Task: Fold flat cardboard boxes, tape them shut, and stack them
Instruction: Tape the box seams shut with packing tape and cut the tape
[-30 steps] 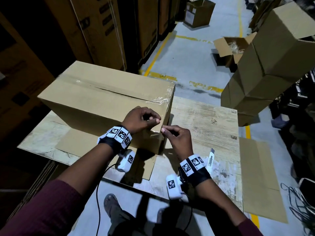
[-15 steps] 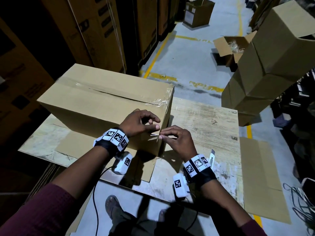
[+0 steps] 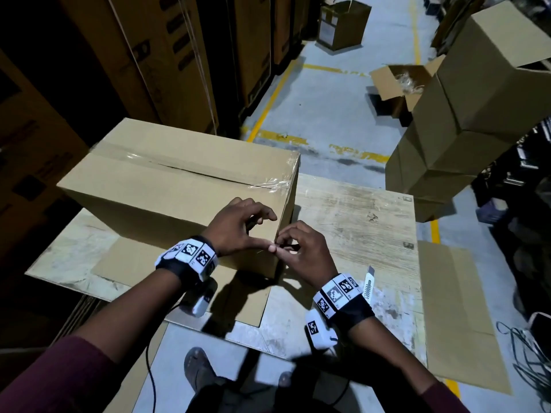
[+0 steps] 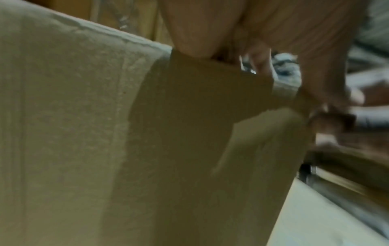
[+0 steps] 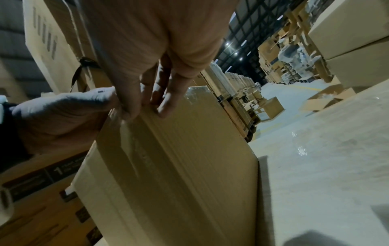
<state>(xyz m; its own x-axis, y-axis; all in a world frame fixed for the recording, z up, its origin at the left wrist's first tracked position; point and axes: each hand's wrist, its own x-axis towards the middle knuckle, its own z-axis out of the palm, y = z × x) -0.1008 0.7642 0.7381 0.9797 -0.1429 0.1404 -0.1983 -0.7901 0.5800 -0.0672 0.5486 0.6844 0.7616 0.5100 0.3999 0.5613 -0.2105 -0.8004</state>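
A brown cardboard box (image 3: 179, 186) stands on the wooden table (image 3: 357, 222), its top seam covered by clear tape (image 3: 268, 184) that runs over the right end. Both hands meet at the box's near right vertical corner. My left hand (image 3: 265, 234) lies against the near face with its thumb pressed to the corner and its other fingers loosely curled off the board. My right hand (image 3: 278, 245) pinches the tape end at that corner. In the right wrist view its fingers (image 5: 130, 106) sit on the box (image 5: 179, 166) edge, with the tape running down the side.
A white box cutter (image 3: 368, 283) lies on the table by my right wrist. A flat cardboard sheet (image 3: 238, 299) lies under the box. Stacked boxes (image 3: 462, 114) rise at the right, beyond the table. Flat cardboard (image 3: 453, 308) and cables (image 3: 530, 353) lie on the floor.
Both hands have moved down the box's corner. The left forefinger has lifted away, leaving only the thumb on the corner. The tape end that stood out between the hands now lies at the box.
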